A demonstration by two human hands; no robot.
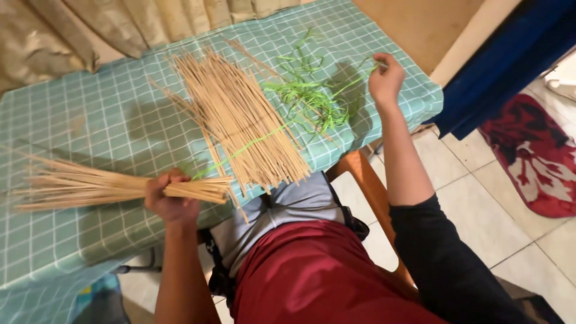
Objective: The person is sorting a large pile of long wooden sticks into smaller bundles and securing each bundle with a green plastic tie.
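Now we clench our left hand point(171, 195) around a bundle of thin sticks point(90, 185), its long axis lying sideways across the checked tablecloth point(72, 120). Our right hand point(386, 77) pinches a green strip point(360, 77) beside the green strands point(309, 99), beyond the loose sticks point(240, 120).

We cannot see the palm of our left hand point(171, 201), wrapped round the bundle of sticks point(102, 186). The table's point(90, 120) far left corner and the red rug point(534, 159) run off the picture's edge. Our right hand's point(386, 78) fingertips blur against the green strips point(309, 96).
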